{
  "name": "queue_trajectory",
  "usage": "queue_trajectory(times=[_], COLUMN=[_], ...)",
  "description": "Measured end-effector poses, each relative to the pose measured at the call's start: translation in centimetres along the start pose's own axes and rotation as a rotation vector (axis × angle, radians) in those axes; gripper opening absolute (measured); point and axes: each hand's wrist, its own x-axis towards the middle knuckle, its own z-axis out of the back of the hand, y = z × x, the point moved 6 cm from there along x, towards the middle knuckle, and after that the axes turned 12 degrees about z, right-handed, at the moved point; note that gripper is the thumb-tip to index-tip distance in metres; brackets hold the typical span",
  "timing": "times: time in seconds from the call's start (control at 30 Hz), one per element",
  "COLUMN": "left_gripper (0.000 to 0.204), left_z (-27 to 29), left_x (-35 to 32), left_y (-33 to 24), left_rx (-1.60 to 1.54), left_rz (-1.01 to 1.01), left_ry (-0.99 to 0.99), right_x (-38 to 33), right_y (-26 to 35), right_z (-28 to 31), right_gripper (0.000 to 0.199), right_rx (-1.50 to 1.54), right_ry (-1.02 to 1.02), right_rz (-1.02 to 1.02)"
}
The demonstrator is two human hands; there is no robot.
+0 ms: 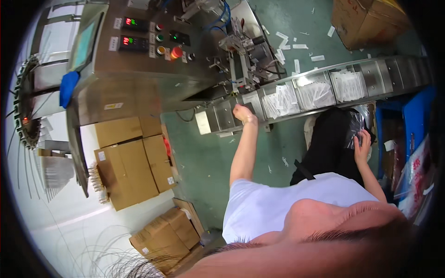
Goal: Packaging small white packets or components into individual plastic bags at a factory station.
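At the near side of a metal conveyor (303, 99) with divided compartments, my left hand (244, 114) is closed, its fingers curled at the compartment below the machine head. Whatever may be inside that fist is hidden. Three compartments to its right hold piles of thin white strip-like pieces (280, 102), the nearest pile just beside this hand. On my lap, my right hand (363, 144) grips a clear plastic bag (355, 127) lying over my dark trousers. The bag's contents cannot be made out.
A steel machine cabinet (134, 88) with displays and buttons stands left, its mechanism (241, 60) over the conveyor. Cardboard boxes (130, 171) stack at left; another box (366, 23) is far right. Loose white strips (296, 65) litter the floor. A blue bin (412, 116) stands at my right.
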Motion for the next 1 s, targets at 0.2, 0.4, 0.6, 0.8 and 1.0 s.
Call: queue_trajectory(times=[0.2,0.4,0.6,0.8,1.0], left_gripper=[0.048,0.063,0.057,0.034,0.032], left_z=[-2.3,-4.3,-1.3,-12.3,-14.0], left_x=[0.9,-0.6,-3.7,-12.3,-11.5], left_y=[2.3,3.8,1.2,-14.8,-15.7], left_rx=[-0.601,-0.990,-0.551,0.172,0.198], left_rz=[0.567,0.899,0.530,-0.603,-0.865], left_ry=[0.045,0.094,-0.089,0.563,0.105], right_x=[-1.1,-0.3,0.0,-0.6,-0.4], right_y=[-0.5,0.5,0.7,0.2,-0.1], right_z=[0.1,0.4,0.7,0.5,-0.1], right_gripper=[0.024,0.023,0.024,0.024,0.024], right_rx=[-0.051,-0.089,-0.086,-0.100,-0.127], right_ry=[-0.014,0.028,0.009,0.046,0.045], right_rz=[0.014,0.017,0.018,0.020,0.013])
